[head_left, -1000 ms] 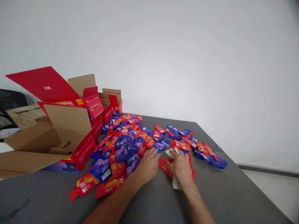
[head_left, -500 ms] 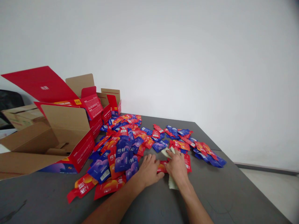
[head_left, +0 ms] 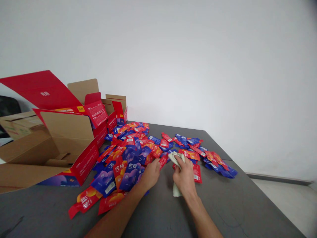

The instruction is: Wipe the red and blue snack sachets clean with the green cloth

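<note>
Fingers on my L hand (head_left: 151,172) are pinching one end of a red pouch (head_left: 163,161), which is sticking out past the fingertips and slanting up to the right, btwn the main pile and the other hand. I can't tell if its underside is touching the table (head_left: 223,208). R hand (head_left: 184,173) fingers are curling tight round a folded pale cloth (head_left: 178,158); part of it is showing above the knuckles, and a loose end is showing below, on the L side of the wrist. Just right of that hand, another red pouch (head_left: 197,173) is lying flat, partly hidden; can't tell re contact.

Left of both hands, the main pile (head_left: 120,160) of red & blue pouches is spreading away toward the wall (head_left: 185,82), pcs overlapping at all angles. A blue pouch (head_left: 130,174) w/ white lettering is lying on top, near the L forearm. Past the R hand, a smaller row of mixed pouches (head_left: 219,165) is running toward the table's R edge.

Far L, I'm seeing an open red box (head_left: 86,162), brown inside, flaps standing up & out, w/ more open boxes (head_left: 99,115) lining up behind. A plain carton (head_left: 23,124) is sitting beyond, next to smth dark, prob. a chair (head_left: 9,105).
</note>
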Action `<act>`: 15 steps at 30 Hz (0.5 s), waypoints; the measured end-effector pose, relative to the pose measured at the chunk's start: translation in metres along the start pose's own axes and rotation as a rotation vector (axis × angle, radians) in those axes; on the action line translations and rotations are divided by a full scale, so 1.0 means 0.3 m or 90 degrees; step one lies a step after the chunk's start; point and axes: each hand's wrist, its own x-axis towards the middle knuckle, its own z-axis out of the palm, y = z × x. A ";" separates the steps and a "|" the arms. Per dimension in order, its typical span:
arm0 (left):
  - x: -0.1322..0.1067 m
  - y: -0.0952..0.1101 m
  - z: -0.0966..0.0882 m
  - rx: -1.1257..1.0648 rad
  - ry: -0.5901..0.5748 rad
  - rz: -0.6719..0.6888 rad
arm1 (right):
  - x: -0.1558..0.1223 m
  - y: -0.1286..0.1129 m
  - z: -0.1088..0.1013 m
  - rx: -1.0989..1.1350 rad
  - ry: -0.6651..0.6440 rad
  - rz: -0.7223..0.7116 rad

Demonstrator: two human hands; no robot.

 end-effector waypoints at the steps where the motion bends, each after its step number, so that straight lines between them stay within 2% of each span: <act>1: 0.005 0.007 -0.005 -0.033 0.039 -0.009 | -0.001 -0.008 -0.002 0.009 -0.001 0.001; 3: 0.011 0.025 -0.011 -0.057 0.081 -0.028 | -0.006 -0.025 -0.004 0.025 -0.011 -0.007; 4: 0.011 0.036 -0.012 -0.091 0.078 -0.050 | -0.009 -0.033 -0.004 0.032 -0.016 -0.015; 9: -0.013 0.089 -0.004 -0.302 -0.045 -0.111 | -0.021 -0.064 -0.008 0.067 -0.017 -0.070; 15: -0.040 0.112 0.016 -0.359 -0.140 -0.158 | -0.015 -0.082 -0.033 0.049 -0.048 -0.104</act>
